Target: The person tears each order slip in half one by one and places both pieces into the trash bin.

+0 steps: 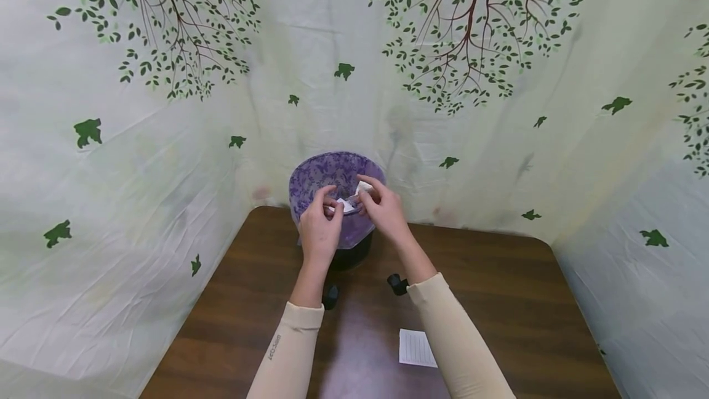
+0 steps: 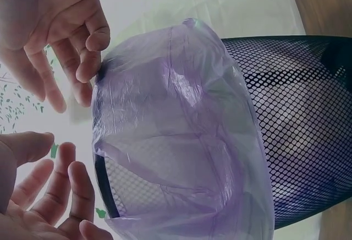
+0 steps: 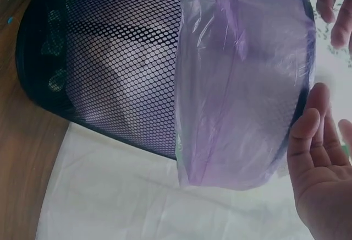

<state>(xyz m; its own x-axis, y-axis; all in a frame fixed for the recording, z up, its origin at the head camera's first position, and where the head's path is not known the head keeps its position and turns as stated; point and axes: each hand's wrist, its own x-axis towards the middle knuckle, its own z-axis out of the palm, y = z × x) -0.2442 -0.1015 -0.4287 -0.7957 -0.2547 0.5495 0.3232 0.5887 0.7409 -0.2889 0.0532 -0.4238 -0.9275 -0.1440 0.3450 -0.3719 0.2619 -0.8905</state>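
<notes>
A mesh wastebasket [image 2: 305, 141] with a purple plastic liner [image 2: 181, 97] folded over its rim stands at the far side of the table. Both hands are raised over its near rim. White paper scraps show at the fingertips in the head view: one scrap [image 1: 347, 205] beside the left thumb, another scrap [image 1: 363, 187] by the right thumb and index finger. The left hand [image 1: 321, 226] has its fingers spread and relaxed. The right hand [image 1: 386, 211] is loosely bent, its fingers close to the rim in the right wrist view. Neither wrist view shows paper gripped.
A small lined sheet of paper [image 1: 418, 348] lies on the brown table [image 1: 498, 300] beside the right forearm. Small black devices sit at both wrists. Pale curtains [image 1: 310, 29] printed with trees and birds hang around the table.
</notes>
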